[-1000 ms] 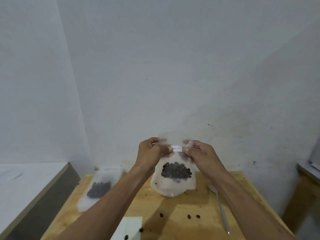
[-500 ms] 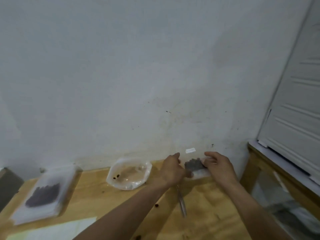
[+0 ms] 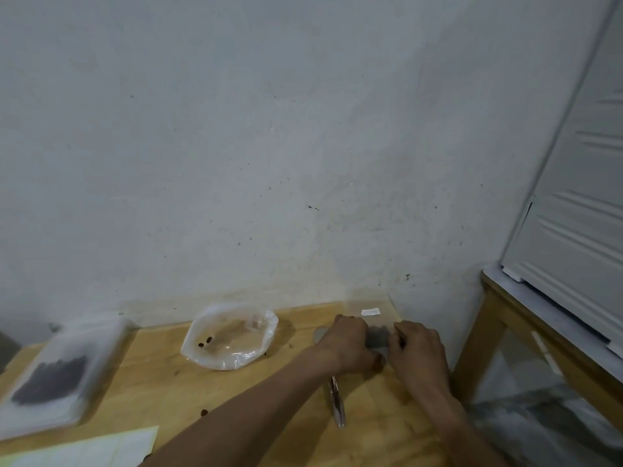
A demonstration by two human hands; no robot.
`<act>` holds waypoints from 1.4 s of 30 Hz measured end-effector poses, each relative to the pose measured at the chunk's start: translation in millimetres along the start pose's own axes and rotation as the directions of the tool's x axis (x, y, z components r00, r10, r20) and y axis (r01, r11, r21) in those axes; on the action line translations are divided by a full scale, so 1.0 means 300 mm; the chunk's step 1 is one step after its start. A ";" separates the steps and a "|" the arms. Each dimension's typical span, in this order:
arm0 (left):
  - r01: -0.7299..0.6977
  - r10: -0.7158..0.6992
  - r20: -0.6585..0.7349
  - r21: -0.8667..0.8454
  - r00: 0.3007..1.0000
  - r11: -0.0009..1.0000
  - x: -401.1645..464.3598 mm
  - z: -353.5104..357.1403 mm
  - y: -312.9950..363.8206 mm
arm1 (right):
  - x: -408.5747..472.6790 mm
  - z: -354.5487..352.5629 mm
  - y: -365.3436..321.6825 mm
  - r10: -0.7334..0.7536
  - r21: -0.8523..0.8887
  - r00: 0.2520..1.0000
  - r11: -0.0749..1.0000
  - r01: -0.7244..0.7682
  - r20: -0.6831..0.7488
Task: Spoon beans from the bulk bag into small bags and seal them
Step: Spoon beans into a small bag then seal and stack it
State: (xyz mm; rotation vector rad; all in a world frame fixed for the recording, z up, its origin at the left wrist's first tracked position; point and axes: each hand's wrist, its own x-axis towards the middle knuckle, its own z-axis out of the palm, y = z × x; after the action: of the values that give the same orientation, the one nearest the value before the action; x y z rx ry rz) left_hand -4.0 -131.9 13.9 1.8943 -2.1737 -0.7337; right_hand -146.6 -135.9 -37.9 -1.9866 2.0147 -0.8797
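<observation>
Both hands were down at the counter's far right corner, close together on a small bag (image 3: 377, 336). Left hand (image 3: 349, 343) gripped the bag's left edge with curled fingers; right hand (image 3: 418, 352) held the right edge, fingers curled over it. A second earlier the same bag was held up in the air between the fingertips at its top strip; half a second on it had come down to the counter (image 3: 236, 392), and it lay there now with a dark clump of beans visible between the hands. White label (image 3: 370, 311) sat at its far end. Likely meaning: this bag was sealed and being set aside, though the seal itself was too blurred to confirm.

Left to right across the counter: a bean-filled flat bag (image 3: 57, 375) at the far left, blurred; a white sheet (image 3: 84, 448) at the near edge; the bulk bag (image 3: 231, 335) standing open and nearly empty, a couple of beans inside; stray beans on the wood; a spoon (image 3: 337, 401) lying below the left wrist; then the small bag. Few beans left suggests the task was near its end.
</observation>
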 end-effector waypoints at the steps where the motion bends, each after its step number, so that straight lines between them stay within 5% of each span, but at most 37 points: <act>1: -0.004 0.004 -0.004 -0.022 1.000 1.000 0.002 -0.001 -0.002 | 0.000 -0.001 0.003 -0.004 0.013 1.000 1.000 0.004 0.006; 7: -0.038 0.033 -0.057 -0.100 0.998 0.994 -0.007 -0.008 -0.026 | 0.000 -0.029 -0.012 0.017 0.034 0.999 0.999 -0.018 0.033; 13: -0.166 0.144 -0.290 -0.056 0.946 0.984 -0.097 -0.151 -0.094 | 0.004 -0.092 -0.166 -0.064 0.034 0.996 0.997 0.066 -0.063; 23: -0.036 -0.113 -0.734 -0.185 0.670 0.982 -0.458 -0.451 -0.527 | -0.109 0.044 -0.746 -0.433 0.334 0.902 0.851 0.406 0.007; 28: 0.415 -0.467 -0.668 -0.250 0.580 0.875 -0.661 -0.474 -0.856 | -0.270 0.235 -1.002 -0.597 0.426 0.761 0.775 0.466 0.254; 32: 0.698 -0.681 -0.490 -0.187 0.544 0.692 -0.792 -0.440 -1.026 | -0.375 0.360 -1.110 -0.512 0.415 0.717 0.847 0.331 0.473; 37: 0.635 -0.736 -0.387 -0.374 0.556 0.676 -0.853 -0.385 -1.099 | -0.453 0.432 -1.182 -0.437 0.337 0.738 0.894 0.294 0.514; 42: 0.521 -0.718 -0.473 -0.495 0.511 0.696 -0.874 -0.379 -1.078 | -0.453 0.453 -1.194 -0.376 0.378 0.819 0.901 0.214 0.434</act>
State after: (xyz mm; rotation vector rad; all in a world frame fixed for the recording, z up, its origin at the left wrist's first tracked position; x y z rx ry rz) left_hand 378.1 68.6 12.5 2.3055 -0.8682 -0.3491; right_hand 240.9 -20.2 1.1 -2.0958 1.2176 -0.5988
